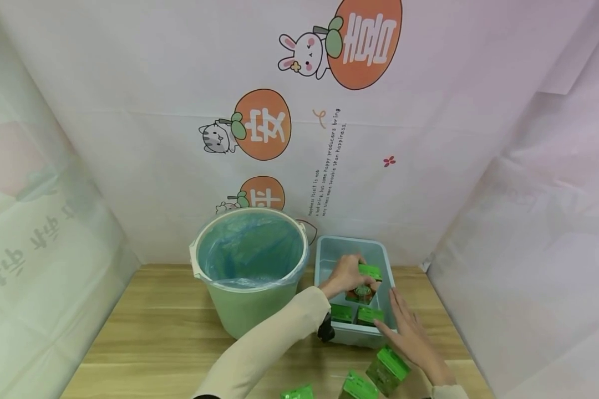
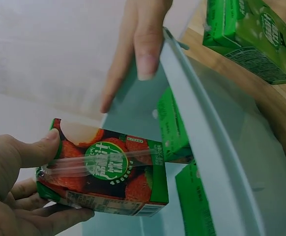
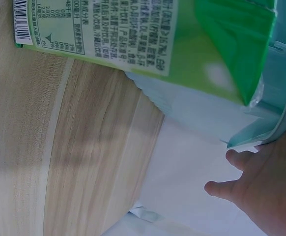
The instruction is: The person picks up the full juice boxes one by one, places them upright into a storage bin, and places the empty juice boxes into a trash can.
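In my left hand [image 1: 346,274] is a juice box [image 2: 108,162] with a green end, red fruit pictures and a straw on its side. Thumb and fingers grip its end, and it hangs tilted inside the light blue plastic basin [image 1: 354,241]. Two other green-topped juice boxes, one on the left [image 1: 341,313] and one on the right [image 1: 370,316], sit at the basin's near end. My right hand [image 1: 411,335] rests at the basin's near right corner, fingers extended along the rim. Just outside that corner stands a green juice box [image 1: 387,370].
A pale green bucket [image 1: 252,310] lined with a blue plastic bag [image 1: 252,249] stands left of the basin. More green juice boxes, one in the middle [image 1: 358,386] and one farther left [image 1: 297,393], are at the near side of the wooden table [image 1: 145,332]. Printed cloth [image 1: 179,72] surrounds the table.
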The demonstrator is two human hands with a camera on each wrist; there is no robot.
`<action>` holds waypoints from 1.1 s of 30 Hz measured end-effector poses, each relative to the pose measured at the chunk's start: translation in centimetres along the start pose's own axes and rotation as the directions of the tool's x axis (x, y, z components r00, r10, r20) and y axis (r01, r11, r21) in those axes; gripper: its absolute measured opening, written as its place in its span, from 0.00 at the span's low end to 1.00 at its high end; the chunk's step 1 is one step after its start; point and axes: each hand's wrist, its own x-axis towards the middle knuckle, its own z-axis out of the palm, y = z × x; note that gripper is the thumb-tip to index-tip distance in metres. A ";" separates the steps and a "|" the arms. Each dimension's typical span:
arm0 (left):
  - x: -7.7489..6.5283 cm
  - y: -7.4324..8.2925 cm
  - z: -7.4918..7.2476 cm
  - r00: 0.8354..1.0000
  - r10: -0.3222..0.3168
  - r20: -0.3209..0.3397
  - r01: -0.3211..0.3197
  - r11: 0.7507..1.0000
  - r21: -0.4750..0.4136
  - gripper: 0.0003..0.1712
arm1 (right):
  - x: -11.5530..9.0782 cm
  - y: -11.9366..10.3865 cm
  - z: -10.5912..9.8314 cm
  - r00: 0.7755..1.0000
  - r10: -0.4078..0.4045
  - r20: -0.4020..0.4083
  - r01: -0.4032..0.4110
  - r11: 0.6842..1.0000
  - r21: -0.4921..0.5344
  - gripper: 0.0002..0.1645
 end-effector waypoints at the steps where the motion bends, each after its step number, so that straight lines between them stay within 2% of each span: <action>1: 0.0 -0.1 0.2 1.000 -0.002 0.005 0.002 1.000 0.002 0.26 | 0.0 0.0 0.0 1.000 0.004 0.002 -0.004 1.000 0.000 0.57; 11: 0.3 -1.3 1.7 0.999 0.017 0.035 -0.018 0.999 0.033 0.23 | -0.3 -0.1 -0.1 1.000 0.008 -0.008 -0.008 1.000 0.000 0.57; 21: 0.2 -3.6 3.2 0.995 0.035 0.098 -0.041 0.997 0.058 0.24 | -0.1 0.1 0.1 1.000 0.002 -0.012 -0.002 1.000 0.015 0.57; 29: 0.0 -5.1 3.9 0.984 0.086 0.153 -0.107 0.985 0.135 0.23 | -0.2 0.0 0.2 0.999 -0.016 -0.032 0.016 1.000 0.006 0.57; 33: 0.0 -5.7 3.9 0.983 0.106 0.152 -0.128 0.982 0.140 0.20 | -0.2 0.0 0.2 0.999 -0.011 -0.030 0.011 1.000 0.005 0.56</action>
